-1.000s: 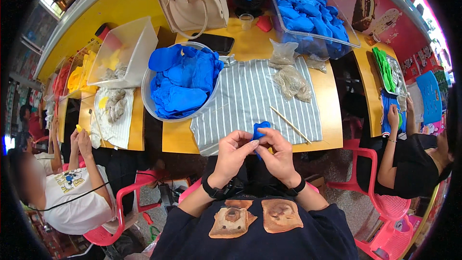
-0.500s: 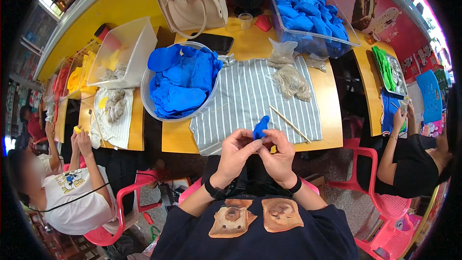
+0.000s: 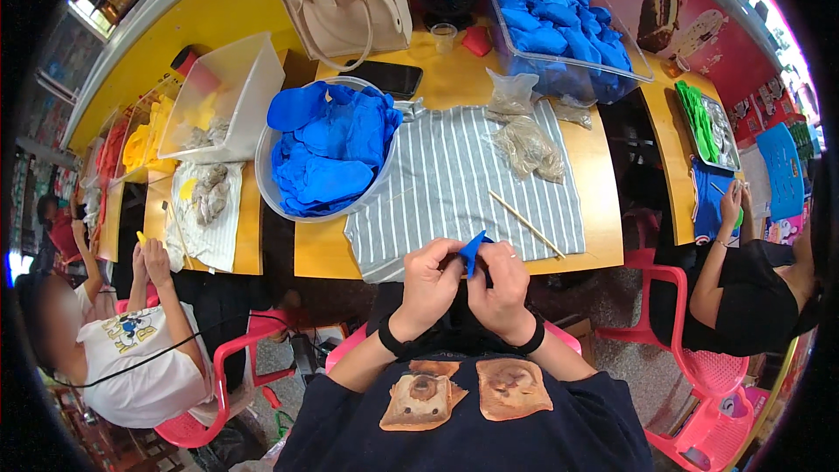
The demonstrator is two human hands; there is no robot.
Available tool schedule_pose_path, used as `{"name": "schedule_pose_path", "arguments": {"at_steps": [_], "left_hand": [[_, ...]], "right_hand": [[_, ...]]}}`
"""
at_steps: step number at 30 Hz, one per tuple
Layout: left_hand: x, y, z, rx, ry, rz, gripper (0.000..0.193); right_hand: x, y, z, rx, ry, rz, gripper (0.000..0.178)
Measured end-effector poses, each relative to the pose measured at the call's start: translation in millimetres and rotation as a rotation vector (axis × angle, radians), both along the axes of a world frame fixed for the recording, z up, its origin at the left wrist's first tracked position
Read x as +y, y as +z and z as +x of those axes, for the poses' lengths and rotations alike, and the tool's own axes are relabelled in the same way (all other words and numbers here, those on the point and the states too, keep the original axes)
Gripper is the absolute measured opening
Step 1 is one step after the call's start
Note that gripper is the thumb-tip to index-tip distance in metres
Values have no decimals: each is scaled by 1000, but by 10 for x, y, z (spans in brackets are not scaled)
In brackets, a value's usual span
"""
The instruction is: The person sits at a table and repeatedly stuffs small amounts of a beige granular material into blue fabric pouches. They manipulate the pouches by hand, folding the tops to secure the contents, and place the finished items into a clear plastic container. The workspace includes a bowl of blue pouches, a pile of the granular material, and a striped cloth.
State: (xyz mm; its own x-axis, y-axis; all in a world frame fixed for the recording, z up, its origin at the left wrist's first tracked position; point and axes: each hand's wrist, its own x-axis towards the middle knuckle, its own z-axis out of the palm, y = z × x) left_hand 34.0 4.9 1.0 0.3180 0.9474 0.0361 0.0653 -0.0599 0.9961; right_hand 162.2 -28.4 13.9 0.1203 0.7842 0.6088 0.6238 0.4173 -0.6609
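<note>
Between my two hands, just off the near edge of the table, is a small blue fabric piece (image 3: pixel 473 248) with a pointed upper end. My left hand (image 3: pixel 428 284) pinches its left side, thumb and fingers pressed together. On the other side my right hand (image 3: pixel 500 288) grips it with bent fingers. Ahead of them lies a grey-and-white striped cloth (image 3: pixel 437 183), with a thin wooden stick (image 3: pixel 527 224) slanting across its right part. A clear bag of beige filling (image 3: pixel 531 150) rests on the cloth.
At left stands a round tub (image 3: pixel 264 177) of flat blue pieces; a clear bin (image 3: pixel 559 70) at the back holds stuffed blue ones. A phone (image 3: pixel 395 79), a tote bag (image 3: pixel 350 17) and a small fan (image 3: pixel 447 0) are farther back. Other people (image 3: pixel 144 341) (image 3: pixel 743 297) work on both sides.
The blue piece has turned in my fingers, and now looks flatter and more pointed. My right hand's fingers have curled in further. At left, a co-worker's hands still hold something yellow.
</note>
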Motion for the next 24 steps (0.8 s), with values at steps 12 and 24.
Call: {"name": "schedule_pose_path", "arguments": {"at_steps": [12,24], "left_hand": [[165,-176,89,14,27,124,28],[145,-285,128,-299,-8,-220,16]], "right_hand": [[-15,-188,-31,702,106,-344,22],[-67,-80,-17,155,88,-60,23]]}}
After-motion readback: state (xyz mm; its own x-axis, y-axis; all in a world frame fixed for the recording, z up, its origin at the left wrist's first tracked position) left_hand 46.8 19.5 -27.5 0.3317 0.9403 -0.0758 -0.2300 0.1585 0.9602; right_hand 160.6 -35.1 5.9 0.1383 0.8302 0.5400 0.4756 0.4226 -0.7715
